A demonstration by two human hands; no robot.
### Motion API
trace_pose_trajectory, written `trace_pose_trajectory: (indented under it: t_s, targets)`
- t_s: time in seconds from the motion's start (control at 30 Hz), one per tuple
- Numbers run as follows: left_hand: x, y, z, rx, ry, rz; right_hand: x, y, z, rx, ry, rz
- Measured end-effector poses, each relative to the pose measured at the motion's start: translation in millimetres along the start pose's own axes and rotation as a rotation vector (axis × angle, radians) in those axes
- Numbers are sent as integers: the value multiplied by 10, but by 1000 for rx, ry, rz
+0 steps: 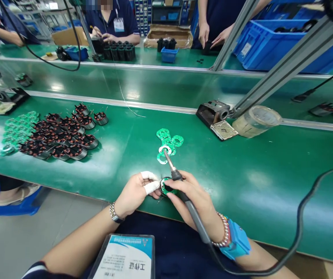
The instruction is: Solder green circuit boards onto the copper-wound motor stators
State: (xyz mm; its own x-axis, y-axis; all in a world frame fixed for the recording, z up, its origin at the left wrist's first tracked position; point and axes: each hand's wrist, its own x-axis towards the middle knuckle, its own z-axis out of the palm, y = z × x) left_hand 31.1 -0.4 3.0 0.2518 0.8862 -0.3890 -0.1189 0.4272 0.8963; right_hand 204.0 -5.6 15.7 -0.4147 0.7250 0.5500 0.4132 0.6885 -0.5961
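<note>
My left hand (137, 190), with white covers on thumb and finger, pinches the left side of a motor stator (166, 186) topped by a green ring board. A soldering iron (194, 213) lies across my right hand (197, 195), its tip pointing up and away from me. Fingers of that same hand also touch the stator's right edge. Just beyond the iron's tip, several green ring circuit boards (177, 140) and a white ring (162, 148) lie in a loose pile. My fingers hide part of the stator.
Wound stators (64, 131) and stacked green boards (19, 130) cover the left. An iron stand (215, 112) and a round tub (256, 120) stand back right. The iron's cable (300, 217) loops at right. Solder wire (122, 93) hangs centrally. Co-workers sit beyond the metal frame (282, 66).
</note>
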Motion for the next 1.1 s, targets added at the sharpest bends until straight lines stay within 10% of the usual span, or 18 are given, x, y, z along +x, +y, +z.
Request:
trace_pose_trajectory:
  t_s: [0.4, 1.1]
  targets:
    - [68, 65, -8, 22, -70, -39, -17, -102, -461, 97, 12, 64]
    - [64, 63, 3, 42, -33, -40, 9, -127, -428, 144, -62, 135]
